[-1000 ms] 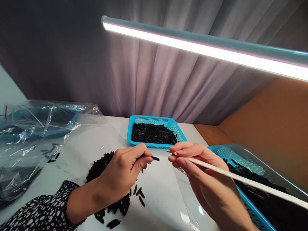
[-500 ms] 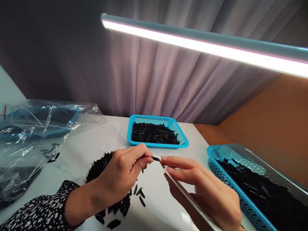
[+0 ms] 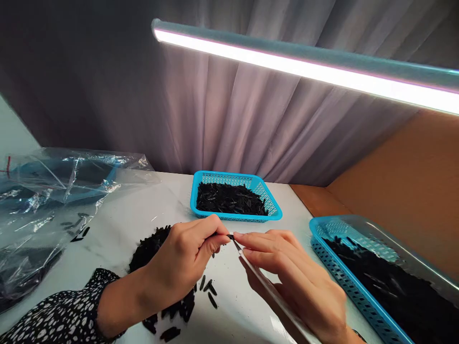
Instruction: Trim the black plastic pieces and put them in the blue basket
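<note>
My left hand [image 3: 191, 251] is closed, pinching a small, narrow black piece [image 3: 231, 236] between thumb and index finger. In my right hand [image 3: 294, 270] is a slim, pale-handled tool [image 3: 274, 294] with a narrow pointed tip, held along the fingers. Its tip meets or nearly meets the black piece; the exact contact is too small to tell. Behind and below my left wrist lies a heap of similar black pieces [image 3: 148, 248], partly hidden by the arm. Several loose black pieces [image 3: 212, 300] are scattered on the white tabletop [image 3: 233, 310] between my hands.
A blue perforated basket [image 3: 234, 217] of black pieces stands at the back. Another blue basket [image 3: 353, 282], with more pieces under something clear, is at the right. Clear plastic bags [image 3: 68, 186] cover the left side. A bright tube light [image 3: 287, 67] hangs overhead.
My right hand and the tool have shifted slightly left, closer to my left fingertips. Less of the black piece shows between the hands. My left hand is nearly still.
</note>
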Tool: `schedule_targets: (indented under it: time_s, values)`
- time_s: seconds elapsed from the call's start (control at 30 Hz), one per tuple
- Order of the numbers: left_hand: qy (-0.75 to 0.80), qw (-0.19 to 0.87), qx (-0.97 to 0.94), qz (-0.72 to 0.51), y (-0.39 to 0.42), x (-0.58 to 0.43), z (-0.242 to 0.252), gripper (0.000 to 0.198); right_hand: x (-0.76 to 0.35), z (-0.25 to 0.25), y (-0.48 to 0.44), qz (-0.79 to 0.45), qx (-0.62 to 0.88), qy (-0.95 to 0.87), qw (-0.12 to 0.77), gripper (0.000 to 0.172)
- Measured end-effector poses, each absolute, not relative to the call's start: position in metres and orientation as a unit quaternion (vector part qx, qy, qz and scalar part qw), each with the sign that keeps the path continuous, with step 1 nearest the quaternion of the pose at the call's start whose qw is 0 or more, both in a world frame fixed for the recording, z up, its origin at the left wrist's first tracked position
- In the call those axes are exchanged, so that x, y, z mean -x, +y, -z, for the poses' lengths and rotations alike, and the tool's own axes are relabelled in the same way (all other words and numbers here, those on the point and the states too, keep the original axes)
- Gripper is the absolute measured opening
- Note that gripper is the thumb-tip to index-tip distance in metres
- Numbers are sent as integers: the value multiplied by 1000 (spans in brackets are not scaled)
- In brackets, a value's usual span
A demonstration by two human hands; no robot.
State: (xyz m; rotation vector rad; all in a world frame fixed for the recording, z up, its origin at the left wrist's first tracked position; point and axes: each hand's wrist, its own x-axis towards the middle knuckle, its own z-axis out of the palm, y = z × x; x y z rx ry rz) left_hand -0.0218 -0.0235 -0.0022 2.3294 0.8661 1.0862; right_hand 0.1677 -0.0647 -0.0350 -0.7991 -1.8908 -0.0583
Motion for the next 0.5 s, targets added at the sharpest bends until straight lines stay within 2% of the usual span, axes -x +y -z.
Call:
schedule_targets:
  time_s: [0.13, 0.3, 0.5]
  values:
    - [317, 217, -837, -389, -23, 22, 3, 19, -168, 32, -65, 27, 334, -792, 510, 26]
    - [319, 227, -836, -385, -24, 21, 3, 19, -168, 23, -69, 57, 352, -820, 448, 30]
    - [339, 280, -818, -372, -26, 21, 3, 19, -167, 23, -72, 150, 337, -839, 401, 21]
